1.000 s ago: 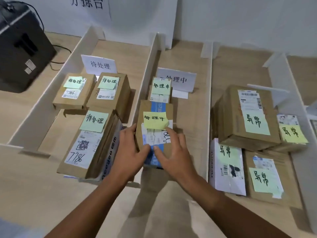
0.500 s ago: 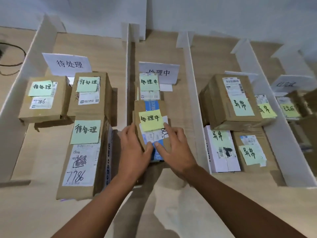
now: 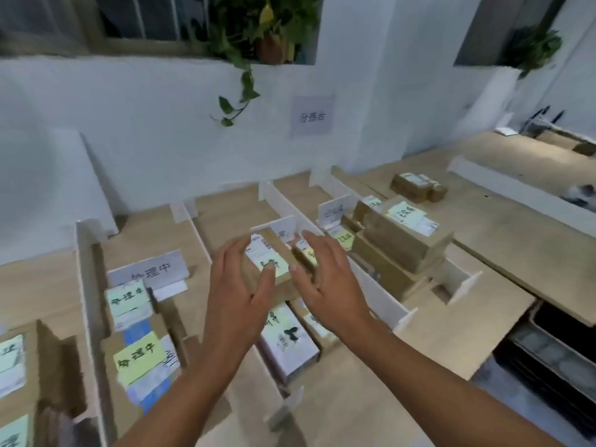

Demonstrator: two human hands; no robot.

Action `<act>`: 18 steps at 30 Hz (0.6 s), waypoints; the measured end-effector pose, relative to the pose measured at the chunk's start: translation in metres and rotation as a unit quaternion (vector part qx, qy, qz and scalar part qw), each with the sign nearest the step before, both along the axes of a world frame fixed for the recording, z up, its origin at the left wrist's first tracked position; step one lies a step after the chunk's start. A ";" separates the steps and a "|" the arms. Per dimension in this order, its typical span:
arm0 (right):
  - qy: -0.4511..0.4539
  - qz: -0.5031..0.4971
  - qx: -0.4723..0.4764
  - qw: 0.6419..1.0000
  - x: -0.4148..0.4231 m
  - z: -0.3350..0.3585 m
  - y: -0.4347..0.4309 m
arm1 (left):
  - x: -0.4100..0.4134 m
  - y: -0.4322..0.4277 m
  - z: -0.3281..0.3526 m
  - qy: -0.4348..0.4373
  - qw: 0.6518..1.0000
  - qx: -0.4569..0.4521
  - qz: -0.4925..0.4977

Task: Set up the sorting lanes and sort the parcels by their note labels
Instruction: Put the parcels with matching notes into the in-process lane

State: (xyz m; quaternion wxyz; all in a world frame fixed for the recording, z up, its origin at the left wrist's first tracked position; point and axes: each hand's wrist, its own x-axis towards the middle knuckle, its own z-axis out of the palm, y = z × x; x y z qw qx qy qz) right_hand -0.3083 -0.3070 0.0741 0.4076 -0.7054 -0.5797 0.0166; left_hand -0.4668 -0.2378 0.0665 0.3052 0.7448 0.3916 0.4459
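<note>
Flanking parcel (image 3: 268, 250) edges: left hand (image 3: 233, 295), right hand (image 3: 329, 285), spread.

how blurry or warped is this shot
Head view: motion blur softens the whole frame; writing on the yellow-green sticky note is readable, on the white paper wall sign it is not; wide-angle distortion slants the white lane divider board.

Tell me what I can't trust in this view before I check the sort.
Head view only, motion-blurred throughout.
1. Note on the box between the hands: left hand fingertips cover part of it, and blur smears the rest.
2. Lane sign behind that box: mostly hidden by it.
3. Parcels at the left edge: cut off by the frame.
4. Far boxes: labels too small to read.
5. Whether the right hand touches the box: unclear.
</note>
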 end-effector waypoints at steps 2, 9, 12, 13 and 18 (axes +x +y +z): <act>0.001 -0.052 0.019 0.998 0.052 0.009 -0.048 | 0.059 -0.028 0.012 -0.015 0.998 0.015 -0.059; -0.028 -0.228 0.043 0.972 0.233 0.031 -0.233 | 0.273 -0.170 0.028 -0.051 0.969 0.018 -0.242; -0.029 -0.294 0.044 0.954 0.305 0.032 -0.314 | 0.368 -0.241 0.030 -0.054 0.948 0.016 -0.313; -0.033 -0.314 0.041 0.948 0.326 0.032 -0.340 | 0.397 -0.263 0.030 -0.051 0.941 0.020 -0.334; -0.021 -0.398 0.022 0.917 0.417 0.025 -0.442 | 0.517 -0.350 0.031 -0.034 0.906 0.020 -0.421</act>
